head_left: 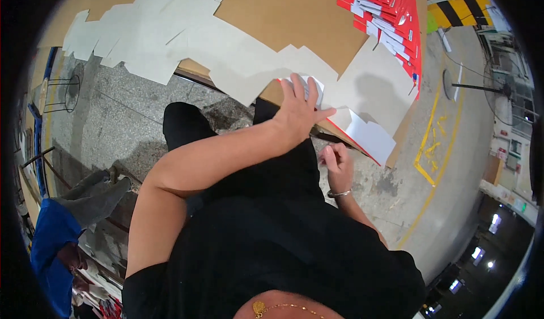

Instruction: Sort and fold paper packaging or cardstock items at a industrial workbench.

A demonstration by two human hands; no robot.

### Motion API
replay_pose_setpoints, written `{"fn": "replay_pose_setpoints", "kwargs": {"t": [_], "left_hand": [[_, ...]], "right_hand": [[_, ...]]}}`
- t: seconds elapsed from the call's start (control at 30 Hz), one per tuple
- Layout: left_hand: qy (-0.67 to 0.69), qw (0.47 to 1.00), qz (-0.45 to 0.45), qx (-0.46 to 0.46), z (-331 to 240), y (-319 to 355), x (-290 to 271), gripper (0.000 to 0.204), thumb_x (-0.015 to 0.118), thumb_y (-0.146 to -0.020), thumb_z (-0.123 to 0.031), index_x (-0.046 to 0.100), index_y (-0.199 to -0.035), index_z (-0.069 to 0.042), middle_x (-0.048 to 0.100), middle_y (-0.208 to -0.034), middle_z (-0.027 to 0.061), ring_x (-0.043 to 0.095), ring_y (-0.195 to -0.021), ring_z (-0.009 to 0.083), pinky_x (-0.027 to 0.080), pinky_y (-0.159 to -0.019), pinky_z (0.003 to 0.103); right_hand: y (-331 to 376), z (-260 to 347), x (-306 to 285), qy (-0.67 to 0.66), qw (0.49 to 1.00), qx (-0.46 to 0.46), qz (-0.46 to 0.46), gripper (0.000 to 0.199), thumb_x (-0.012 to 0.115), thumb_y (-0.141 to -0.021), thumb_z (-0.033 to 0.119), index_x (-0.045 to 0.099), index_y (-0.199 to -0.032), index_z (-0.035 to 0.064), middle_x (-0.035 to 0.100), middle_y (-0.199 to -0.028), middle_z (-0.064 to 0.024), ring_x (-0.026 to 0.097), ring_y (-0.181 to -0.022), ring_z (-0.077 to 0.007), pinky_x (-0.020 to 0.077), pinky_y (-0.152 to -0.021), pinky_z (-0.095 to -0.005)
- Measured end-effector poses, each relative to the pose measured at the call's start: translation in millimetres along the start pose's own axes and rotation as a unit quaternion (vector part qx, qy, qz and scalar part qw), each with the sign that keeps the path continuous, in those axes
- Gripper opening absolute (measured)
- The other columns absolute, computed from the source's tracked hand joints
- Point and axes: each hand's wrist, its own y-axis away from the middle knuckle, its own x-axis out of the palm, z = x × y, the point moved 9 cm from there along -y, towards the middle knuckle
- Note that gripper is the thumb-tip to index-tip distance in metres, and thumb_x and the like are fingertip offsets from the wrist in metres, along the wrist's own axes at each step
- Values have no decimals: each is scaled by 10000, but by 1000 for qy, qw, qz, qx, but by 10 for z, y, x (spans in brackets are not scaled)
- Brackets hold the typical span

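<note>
I see the left hand [300,104] spread over a red-edged white card sheet [369,138] that reaches out to its right; nearer the body, the right hand [338,165] curls loosely, whether around anything I can't tell.

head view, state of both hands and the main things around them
Left hand: fingers spread, on the red-edged white card
Right hand: fingers curled; contents unclear
Red-edged white card: partly covered by the left hand
Red-and-white packets: heaped, overlapping
Pale sheets: lying flat, edges notched
Brown board: flat, beside the pale sheets
Bracelet: worn on the right wrist
</note>
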Motion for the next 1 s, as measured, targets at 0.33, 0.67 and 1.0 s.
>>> {"fn": "replay_pose_setpoints", "kwargs": {"t": [0.33, 0.67, 1.0], "left_hand": [[248, 959, -67, 116, -259, 180, -87, 890, 776, -728, -445, 400, -1451, -85, 384, -1421, 257, 387, -1295, 513, 377, -1060, 570], [280, 953, 108, 34, 348, 660, -413, 446, 737, -782, -459, 672, -895, -32, 658, -929, 109, 663, -949, 298, 549, -776, 416], [62, 990, -118, -55, 1337, 894, 49, 859, 804, -703, -335, 412, -1425, -85, 418, -1444, 162, 352, -1391, 352, 324, -1133, 441]], "right_hand": [[-16, 124, -437, -40, 952, -139, -269, 242, 507, -998, 179, 603, -940, -35, 688, -897, -150, 650, -804, -252, 507, -701, -362], [-534, 1332, 398, 514, 796, -318, 44, 565, 631, -762, 57, 556, -1323, 64, 557, -1092, -168, 527, -1051, -332, 414, -954, -471], [-705, 1033, 824, 532, 748, -393, 48, 591, 545, -939, 433, 402, -1488, 266, 290, -1591, -19, 251, -1452, -338, 153, -1147, -614]]}}
